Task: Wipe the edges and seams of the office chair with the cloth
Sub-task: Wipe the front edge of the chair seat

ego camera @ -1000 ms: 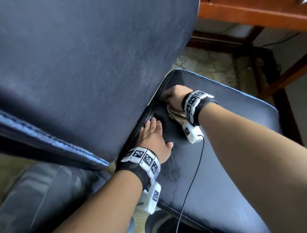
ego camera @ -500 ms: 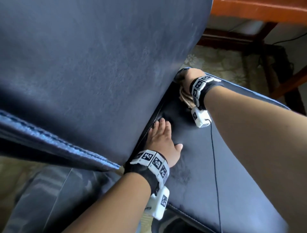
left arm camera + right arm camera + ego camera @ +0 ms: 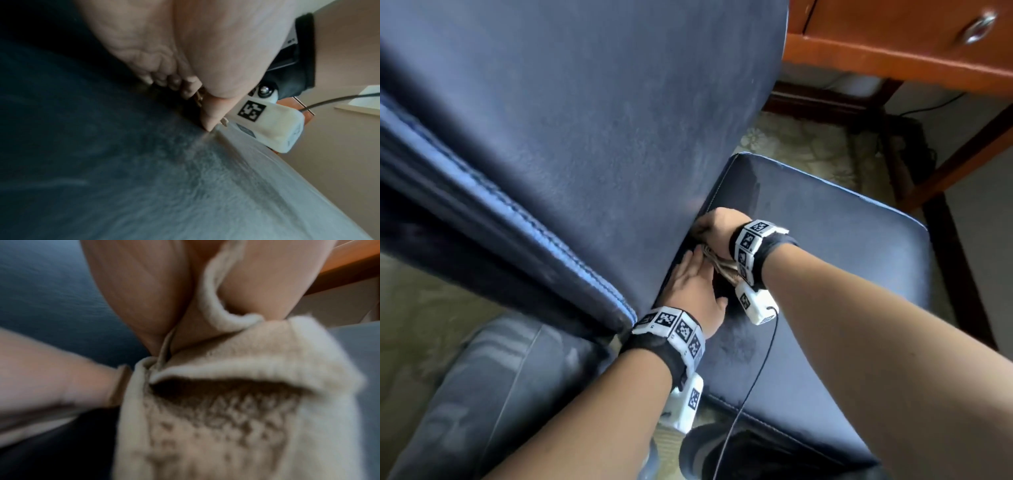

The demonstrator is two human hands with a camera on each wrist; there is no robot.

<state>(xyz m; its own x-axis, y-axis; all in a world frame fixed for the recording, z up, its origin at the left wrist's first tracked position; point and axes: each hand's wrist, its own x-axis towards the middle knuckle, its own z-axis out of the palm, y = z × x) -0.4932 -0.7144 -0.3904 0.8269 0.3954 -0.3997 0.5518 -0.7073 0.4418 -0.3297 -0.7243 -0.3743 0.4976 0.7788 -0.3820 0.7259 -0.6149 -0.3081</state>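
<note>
The dark blue office chair has a tall backrest (image 3: 585, 137) on the left and a flat seat (image 3: 825, 257) to the right. My right hand (image 3: 717, 228) grips a beige knitted cloth (image 3: 722, 269) (image 3: 236, 402) and holds it against the seam where the backrest meets the seat. My left hand (image 3: 695, 284) lies flat on the seat just beside it, fingers straight and pointing into the seam, thumb (image 3: 211, 116) touching the seat. The left hand's fingertip (image 3: 92, 386) meets the cloth in the right wrist view.
A wooden desk (image 3: 893, 37) with a drawer knob stands behind the chair at the upper right, its legs (image 3: 962, 150) beside the seat. Patterned floor (image 3: 801, 144) shows past the seat's far edge. A black cable (image 3: 756, 377) hangs from my right wrist across the seat.
My right hand slid the cloth along the seam to the seat's far corner, then came back toward me. It now lies right next to the left hand, which stayed in place.
</note>
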